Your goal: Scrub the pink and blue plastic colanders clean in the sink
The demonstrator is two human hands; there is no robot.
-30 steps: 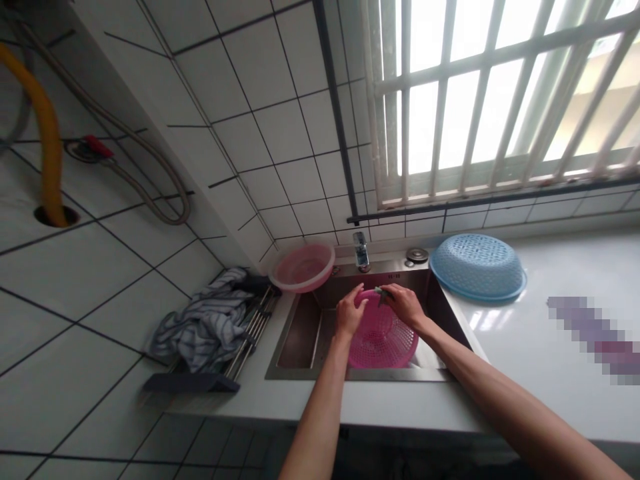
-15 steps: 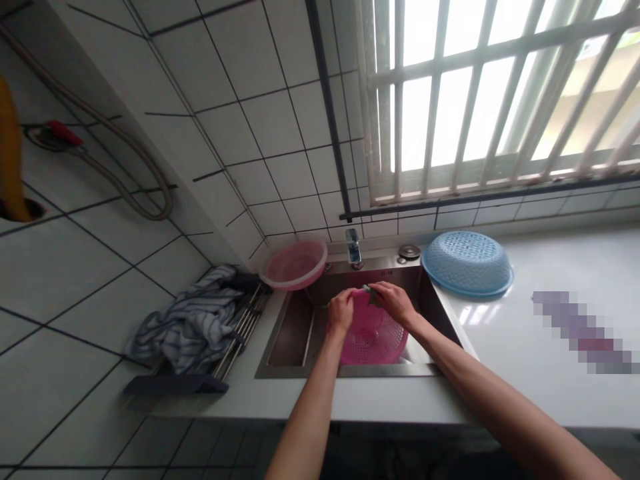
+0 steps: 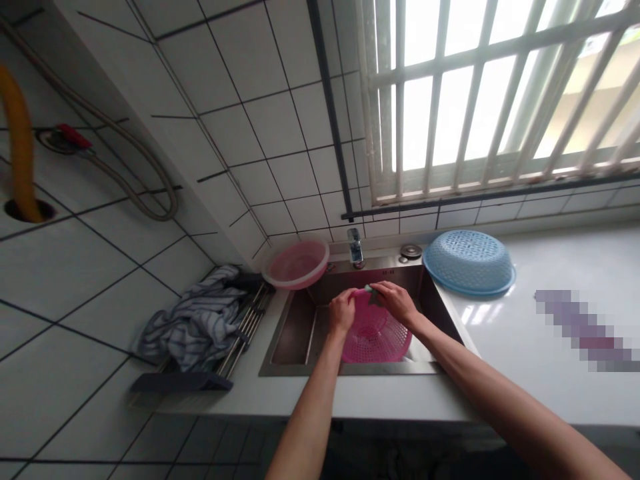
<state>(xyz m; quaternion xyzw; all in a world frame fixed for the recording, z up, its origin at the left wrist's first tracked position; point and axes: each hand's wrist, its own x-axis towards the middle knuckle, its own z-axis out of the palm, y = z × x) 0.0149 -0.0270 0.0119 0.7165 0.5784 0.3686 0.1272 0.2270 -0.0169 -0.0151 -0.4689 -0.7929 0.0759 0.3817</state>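
Note:
A bright pink perforated basket (image 3: 376, 337) sits tilted inside the steel sink (image 3: 295, 327). My left hand (image 3: 342, 311) grips the basket's left rim with curled fingers. My right hand (image 3: 397, 301) is closed on a small green-grey scrubbing pad (image 3: 371, 292) pressed against the basket's far rim. Both forearms reach in from the bottom of the view.
A pale pink basin (image 3: 296, 263) stands at the sink's back left corner, by the tap (image 3: 355, 248). A blue basket (image 3: 468, 262) lies upside down on the white counter (image 3: 560, 267) to the right. A striped cloth (image 3: 195, 321) lies on a rack at left. A barred window is behind.
Both hands stay on the pink basket and shift only slightly; the view has moved a little to the side.

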